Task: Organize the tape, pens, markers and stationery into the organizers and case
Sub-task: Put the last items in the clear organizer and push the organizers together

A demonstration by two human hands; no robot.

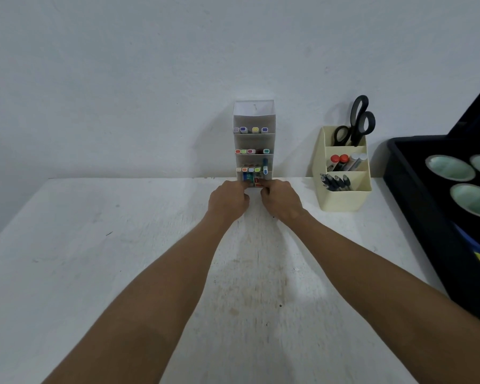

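A tall white tiered organizer [254, 117] stands against the wall, with coloured markers [250, 130] on its upper shelves. Both my hands reach to its lowest tier. My left hand [229, 199] has its fingers curled at small coloured items [248, 178] in that tier. My right hand [280, 200] pinches at a small red item [258, 182] beside them. What exactly each hand grips is hidden by the fingers. One blue marker [265, 166] stands upright at the right of the third shelf.
A cream desk organizer [344, 200] to the right holds black scissors [356, 120], red-capped markers and dark pens. An open black case [416, 206] with tape rolls [449, 167] sits at the far right. The white table [122, 259] meets the wall behind.
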